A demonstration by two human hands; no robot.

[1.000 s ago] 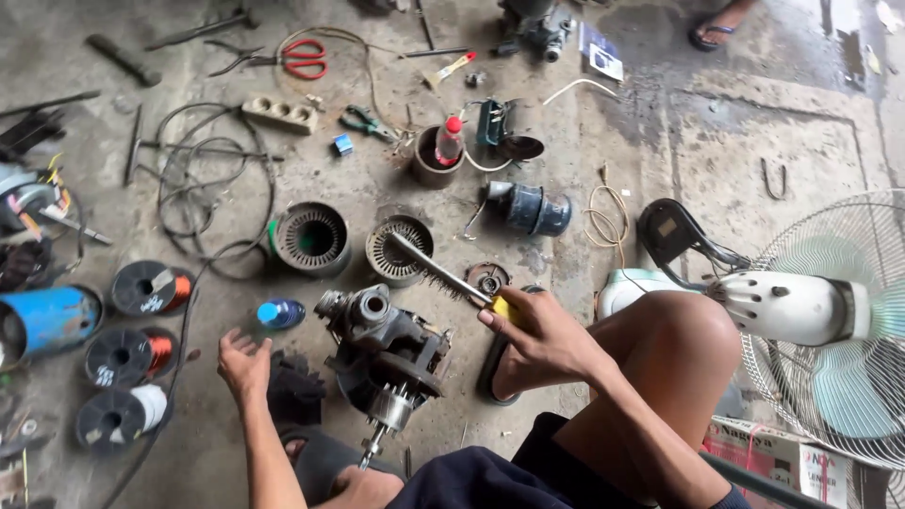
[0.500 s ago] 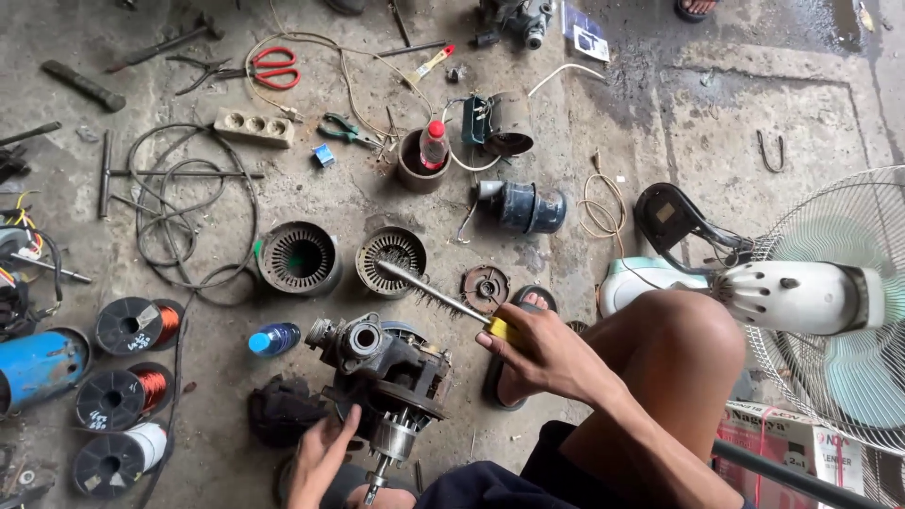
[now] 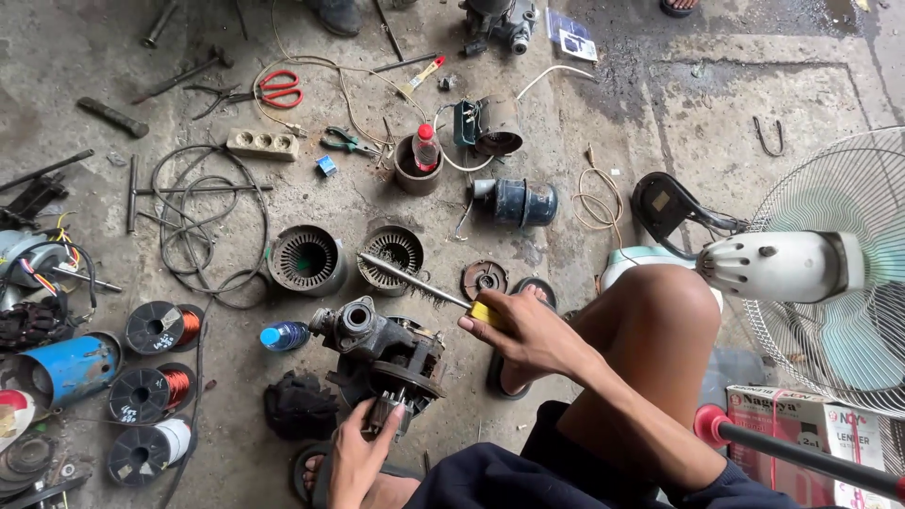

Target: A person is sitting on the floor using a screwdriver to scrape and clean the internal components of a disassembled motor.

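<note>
A: Fingers of the right hand (image 3: 528, 332) are clamped on the yellow-handled screwdriver (image 3: 429, 286); left hand (image 3: 356, 457) fingers pinch the shaft end of the motor assembly (image 3: 385, 353).

B: Step in hand?

A: Apparently disassembly. The screwdriver tip points away, above the motor, which sits on the concrete floor (image 3: 660, 104) directly ahead of the left fingers. Next move calls for seating the tip in a fastener.

Bare concrete floor (image 3: 660, 104), stained & gritty. Far left: red-handled scissors (image 3: 280, 88), white power strip (image 3: 262, 143), coiled black cable (image 3: 203, 221). Centre: two round stator housings (image 3: 306, 258), small blue motor (image 3: 518, 201), cup w/ red-capped bottle (image 3: 418, 162). Near left: three wire spools (image 3: 151, 386), blue cylinder (image 3: 68, 366), blue-capped bottle (image 3: 283, 335). Near centre: dark motor assy (image 3: 382, 353). Right: white fan (image 3: 811, 269) lying down.
</note>
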